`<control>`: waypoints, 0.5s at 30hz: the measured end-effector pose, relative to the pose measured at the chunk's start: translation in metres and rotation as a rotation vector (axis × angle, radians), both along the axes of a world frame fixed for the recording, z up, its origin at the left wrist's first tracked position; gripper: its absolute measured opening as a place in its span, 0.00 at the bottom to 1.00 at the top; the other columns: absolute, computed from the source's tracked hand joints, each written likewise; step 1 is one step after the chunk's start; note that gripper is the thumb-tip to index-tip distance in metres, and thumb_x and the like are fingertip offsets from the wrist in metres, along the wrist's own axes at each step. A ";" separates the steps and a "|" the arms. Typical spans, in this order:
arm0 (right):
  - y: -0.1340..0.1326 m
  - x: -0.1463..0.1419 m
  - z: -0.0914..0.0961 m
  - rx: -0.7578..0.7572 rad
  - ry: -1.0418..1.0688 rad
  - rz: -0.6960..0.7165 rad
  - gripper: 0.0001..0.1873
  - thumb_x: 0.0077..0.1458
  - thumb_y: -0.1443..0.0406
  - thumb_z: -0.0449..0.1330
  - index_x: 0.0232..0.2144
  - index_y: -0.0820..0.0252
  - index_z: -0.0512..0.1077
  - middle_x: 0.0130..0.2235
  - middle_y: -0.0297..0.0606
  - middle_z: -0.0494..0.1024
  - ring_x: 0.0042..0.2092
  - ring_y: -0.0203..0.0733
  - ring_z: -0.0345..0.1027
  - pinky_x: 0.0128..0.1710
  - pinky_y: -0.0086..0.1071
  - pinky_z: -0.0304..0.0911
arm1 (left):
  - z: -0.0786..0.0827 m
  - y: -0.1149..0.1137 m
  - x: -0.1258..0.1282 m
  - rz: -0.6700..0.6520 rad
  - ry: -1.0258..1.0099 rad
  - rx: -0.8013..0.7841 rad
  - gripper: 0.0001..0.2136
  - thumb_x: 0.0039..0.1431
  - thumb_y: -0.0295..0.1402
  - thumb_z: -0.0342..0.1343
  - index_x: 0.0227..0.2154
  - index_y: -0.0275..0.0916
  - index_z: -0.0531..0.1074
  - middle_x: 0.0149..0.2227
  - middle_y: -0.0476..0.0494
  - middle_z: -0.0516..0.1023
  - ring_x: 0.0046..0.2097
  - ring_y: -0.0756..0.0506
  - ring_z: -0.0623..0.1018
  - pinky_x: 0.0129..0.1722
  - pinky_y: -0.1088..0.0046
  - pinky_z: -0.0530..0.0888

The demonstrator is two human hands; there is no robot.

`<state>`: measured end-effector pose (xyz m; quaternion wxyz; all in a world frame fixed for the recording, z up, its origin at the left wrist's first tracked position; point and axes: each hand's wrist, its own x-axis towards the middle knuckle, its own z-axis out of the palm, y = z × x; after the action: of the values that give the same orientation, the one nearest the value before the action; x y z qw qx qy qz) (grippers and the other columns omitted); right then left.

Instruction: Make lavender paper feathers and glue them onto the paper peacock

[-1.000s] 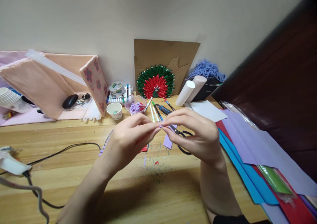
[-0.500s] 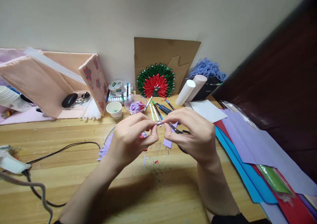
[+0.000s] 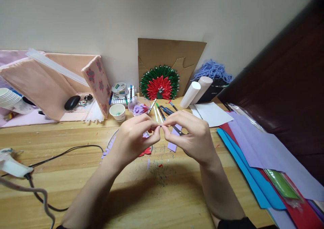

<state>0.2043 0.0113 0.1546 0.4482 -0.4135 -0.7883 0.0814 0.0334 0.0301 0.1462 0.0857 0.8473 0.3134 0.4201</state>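
My left hand (image 3: 131,139) and my right hand (image 3: 193,136) meet fingertip to fingertip above the wooden table (image 3: 76,195). Both pinch a tiny purple paper piece (image 3: 160,126) between thumbs and forefingers; most of it is hidden by the fingers. Under the hands lie a purple paper scrap (image 3: 173,144), red scraps (image 3: 145,152), a fringe of purple strips (image 3: 107,149) and black scissors (image 3: 178,131), partly covered by my right hand.
A glue gun (image 3: 11,165) with its cable (image 3: 63,153) lies at the left. Coloured paper sheets (image 3: 253,154) spread at the right. At the back stand a red-green paper fan (image 3: 159,86), markers (image 3: 162,112), a small cup (image 3: 117,112), a plastic bowl (image 3: 138,107), white rolls (image 3: 194,92).
Both hands have drawn closer together and shifted slightly left, fingertips now pressed tighter round the purple piece. The scissors are more covered by my right hand.
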 end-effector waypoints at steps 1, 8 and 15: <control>0.000 0.000 0.000 -0.006 0.010 -0.010 0.04 0.50 0.71 0.58 0.27 0.59 0.72 0.29 0.35 0.75 0.32 0.38 0.67 0.34 0.33 0.63 | 0.000 0.001 -0.001 0.002 0.001 0.006 0.05 0.52 0.24 0.53 0.27 0.34 0.74 0.24 0.46 0.73 0.27 0.52 0.70 0.28 0.76 0.69; 0.000 -0.001 -0.001 -0.029 0.163 -0.095 0.03 0.49 0.71 0.59 0.27 0.59 0.71 0.29 0.34 0.74 0.31 0.37 0.66 0.31 0.32 0.62 | 0.004 0.003 -0.008 0.068 -0.176 -0.120 0.05 0.52 0.25 0.55 0.29 0.37 0.75 0.27 0.46 0.75 0.26 0.53 0.69 0.23 0.78 0.66; 0.000 -0.006 -0.001 -0.046 0.207 -0.062 0.03 0.50 0.71 0.59 0.29 0.59 0.72 0.30 0.34 0.74 0.32 0.36 0.66 0.32 0.31 0.63 | 0.004 -0.003 0.006 -0.028 -0.403 -0.585 0.04 0.51 0.31 0.58 0.28 0.35 0.75 0.27 0.45 0.76 0.29 0.51 0.72 0.25 0.78 0.68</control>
<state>0.1986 0.0117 0.1532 0.5199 -0.4375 -0.7224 0.1280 0.0391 0.0269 0.1507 0.3905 0.6913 0.3856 0.4701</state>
